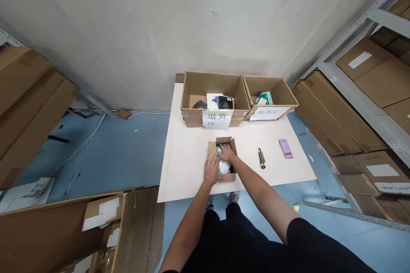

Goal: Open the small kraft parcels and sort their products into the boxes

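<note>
A small open cardboard box [229, 177] stands near the front edge of the white table, its flaps up. Inside lie a clear plastic-wrapped item [224, 166] and something green and white [219, 149], partly covered by my hands. My left hand [212, 171] rests with spread fingers on the left side of the box, its thumb reaching over the opening. Over the far part of the opening, my right hand [226, 153] reaches in with fingers apart, touching or just above the green and white thing. A yellow and black box cutter [262, 158] lies to the right.
Behind the box stand a large labelled carton [192, 118] holding books and a smaller labelled carton [282, 87] holding green and white packs. A blurred pink item [285, 148] lies on the table's right. Shelving [361, 89] with cartons flanks the right; a big open carton [141, 230] sits front left.
</note>
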Demonstrator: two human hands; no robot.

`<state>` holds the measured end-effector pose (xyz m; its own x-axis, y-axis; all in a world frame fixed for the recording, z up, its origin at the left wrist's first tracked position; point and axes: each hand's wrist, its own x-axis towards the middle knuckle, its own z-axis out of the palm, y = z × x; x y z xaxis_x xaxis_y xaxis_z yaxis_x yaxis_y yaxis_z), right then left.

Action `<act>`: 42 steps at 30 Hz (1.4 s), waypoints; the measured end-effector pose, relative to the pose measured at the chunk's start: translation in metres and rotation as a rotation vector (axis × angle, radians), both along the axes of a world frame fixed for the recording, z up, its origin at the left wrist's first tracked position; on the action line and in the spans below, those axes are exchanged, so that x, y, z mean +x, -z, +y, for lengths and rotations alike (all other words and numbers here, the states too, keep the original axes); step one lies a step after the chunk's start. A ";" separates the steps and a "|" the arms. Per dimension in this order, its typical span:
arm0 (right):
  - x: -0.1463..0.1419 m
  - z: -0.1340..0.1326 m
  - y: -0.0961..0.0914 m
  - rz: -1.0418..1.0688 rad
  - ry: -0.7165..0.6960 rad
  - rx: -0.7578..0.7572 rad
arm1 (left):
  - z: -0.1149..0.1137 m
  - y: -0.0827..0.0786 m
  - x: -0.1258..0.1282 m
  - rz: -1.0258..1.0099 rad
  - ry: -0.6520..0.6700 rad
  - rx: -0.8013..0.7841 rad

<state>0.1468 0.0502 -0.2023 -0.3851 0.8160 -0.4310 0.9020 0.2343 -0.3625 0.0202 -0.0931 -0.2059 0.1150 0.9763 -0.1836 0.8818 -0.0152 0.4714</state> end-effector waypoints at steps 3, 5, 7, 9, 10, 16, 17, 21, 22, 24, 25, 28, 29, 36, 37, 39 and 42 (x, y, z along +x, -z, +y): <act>0.005 -0.009 -0.014 0.039 -0.024 0.141 | 0.001 0.005 0.002 -0.024 -0.047 -0.030; 0.012 -0.018 -0.023 0.074 -0.034 0.237 | 0.002 0.009 0.003 -0.051 -0.064 -0.039; 0.020 -0.028 -0.032 0.110 -0.048 0.318 | 0.003 0.012 0.002 -0.077 -0.076 -0.044; 0.027 -0.038 -0.039 0.138 -0.055 0.384 | 0.004 0.015 0.002 -0.099 -0.079 -0.038; 0.030 -0.043 -0.041 0.144 -0.052 0.408 | 0.004 0.016 0.001 -0.109 -0.076 -0.030; 0.038 -0.057 -0.046 0.110 0.008 0.401 | 0.004 0.020 -0.002 -0.117 -0.052 -0.011; 0.037 -0.057 -0.047 0.102 0.019 0.389 | 0.004 0.021 -0.002 -0.112 -0.053 -0.004; 0.027 -0.051 -0.055 0.032 0.069 0.341 | 0.004 0.019 -0.001 -0.089 -0.049 0.016; 0.023 -0.048 -0.057 0.006 0.085 0.332 | 0.004 0.018 0.000 -0.083 -0.049 0.014; 0.014 -0.044 -0.060 -0.042 0.126 0.316 | 0.004 0.016 0.001 -0.072 -0.048 0.008; 0.009 -0.041 -0.061 -0.062 0.149 0.310 | 0.004 0.014 0.001 -0.065 -0.048 0.004; -0.004 -0.036 -0.060 -0.105 0.203 0.285 | 0.003 0.011 0.002 -0.050 -0.049 -0.006; -0.008 -0.035 -0.060 -0.117 0.216 0.272 | 0.002 0.010 0.002 -0.046 -0.049 -0.004; -0.015 -0.020 -0.062 -0.162 0.226 0.207 | 0.003 0.006 0.007 0.012 -0.025 -0.044; -0.015 -0.016 -0.063 -0.173 0.195 0.175 | 0.004 0.006 0.009 0.025 -0.017 -0.049; -0.017 -0.010 -0.065 -0.205 0.154 0.107 | 0.006 0.005 0.013 0.054 -0.004 -0.047; -0.021 -0.002 -0.068 -0.232 0.140 0.056 | 0.007 0.001 0.016 0.099 -0.012 -0.049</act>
<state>0.1257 0.0477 -0.1341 -0.1630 0.8795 -0.4471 0.9845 0.1153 -0.1321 0.0363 -0.0859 -0.2073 0.0824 0.9670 -0.2412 0.9242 0.0163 0.3814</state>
